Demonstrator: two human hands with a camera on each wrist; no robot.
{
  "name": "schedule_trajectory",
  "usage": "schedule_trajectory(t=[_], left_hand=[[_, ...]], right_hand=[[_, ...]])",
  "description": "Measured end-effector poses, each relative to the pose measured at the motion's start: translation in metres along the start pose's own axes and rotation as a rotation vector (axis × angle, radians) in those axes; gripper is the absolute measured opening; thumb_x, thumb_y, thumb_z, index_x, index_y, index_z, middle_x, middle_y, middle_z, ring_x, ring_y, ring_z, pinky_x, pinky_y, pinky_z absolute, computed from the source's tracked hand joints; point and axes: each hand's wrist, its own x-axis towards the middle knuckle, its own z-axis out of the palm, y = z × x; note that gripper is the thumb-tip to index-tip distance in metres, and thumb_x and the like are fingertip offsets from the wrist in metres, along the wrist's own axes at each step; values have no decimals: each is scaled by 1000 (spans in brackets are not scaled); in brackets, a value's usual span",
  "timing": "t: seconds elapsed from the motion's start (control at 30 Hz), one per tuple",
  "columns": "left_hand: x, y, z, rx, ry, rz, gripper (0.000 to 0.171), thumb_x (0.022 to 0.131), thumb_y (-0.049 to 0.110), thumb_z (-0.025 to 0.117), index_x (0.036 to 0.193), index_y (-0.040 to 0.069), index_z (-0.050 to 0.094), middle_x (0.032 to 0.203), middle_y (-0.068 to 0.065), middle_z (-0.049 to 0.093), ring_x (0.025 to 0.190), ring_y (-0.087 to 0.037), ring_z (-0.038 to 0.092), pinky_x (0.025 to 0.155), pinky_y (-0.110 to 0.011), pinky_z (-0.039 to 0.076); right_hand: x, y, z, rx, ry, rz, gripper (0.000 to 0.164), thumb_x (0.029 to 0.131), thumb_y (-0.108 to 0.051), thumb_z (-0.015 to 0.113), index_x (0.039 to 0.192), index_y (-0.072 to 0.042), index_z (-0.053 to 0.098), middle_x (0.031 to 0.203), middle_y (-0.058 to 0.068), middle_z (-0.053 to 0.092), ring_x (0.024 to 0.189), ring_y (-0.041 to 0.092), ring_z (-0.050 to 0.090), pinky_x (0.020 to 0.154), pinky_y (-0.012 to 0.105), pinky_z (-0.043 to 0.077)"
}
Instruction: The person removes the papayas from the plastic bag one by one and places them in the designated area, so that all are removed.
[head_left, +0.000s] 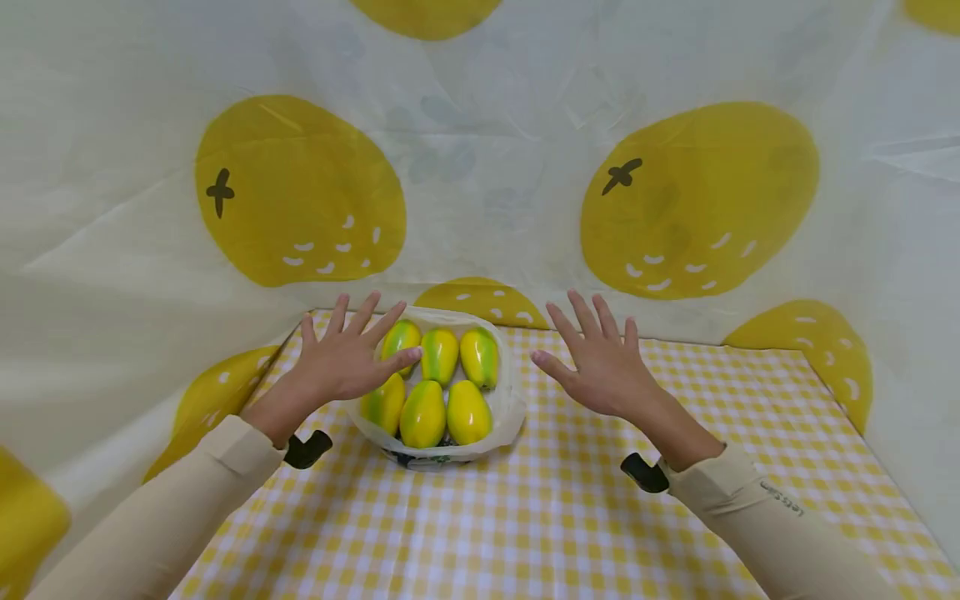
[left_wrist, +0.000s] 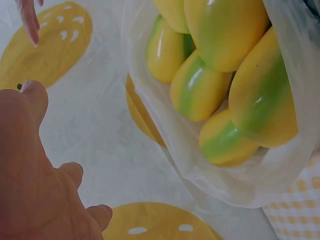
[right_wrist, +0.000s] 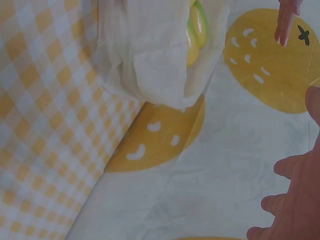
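Noting from near edge outward: beige sleeves [head_left: 168,504] either side, dk. mounts [head_left: 307,450] at both wrists, yellow-checked cloth [head_left: 555,525] beneath. L hand [head_left: 341,360]: fingers splayed wide, nothing held; overlaps L rim of whitish bag [head_left: 513,412] in head view, but apart from it per L wrist view. R hand [head_left: 606,373]: fingers likewise spread, nothing held, apart from bag on its R. Bag sits mouth up btwn hands, nearer L; 6 yellow-green fruit [head_left: 423,412] visible inside, approx. 2 rows of 3. Judgement on handling: rim looks thin & limp, so best gathered evenly from both sides; skins glossy, prob. slick, so cup each fruit w/ full fingers rather than tips, w/o snagging the rim. Far: fruit-print backdrop [head_left: 487,167] behind cloth's back edge.
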Motion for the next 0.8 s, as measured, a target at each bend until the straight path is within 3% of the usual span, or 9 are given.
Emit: schedule_trajectory(t=[0.33, 0.8], left_hand=[[-2, -1, -2, 14, 14, -12, 88, 96, 84, 31, 168, 40, 5, 178, -6, -6, 160, -48, -14, 112, -85, -11], [-6, -5, 8, 4, 19, -6, 88, 96, 84, 32, 168, 39, 7, 178, -9, -4, 159, -51, -13, 113, -85, -12]], right_hand=[[5, -10, 6, 10, -9, -19, 83, 105, -66, 41, 169, -23, 11, 178, 11, -4, 163, 43, -9, 119, 80, -5], [6, -18, 19, 22, -13, -57, 83, 104, -66, 43, 169, -23, 12, 178, 9, -3, 163, 43, -8, 118, 81, -4]])
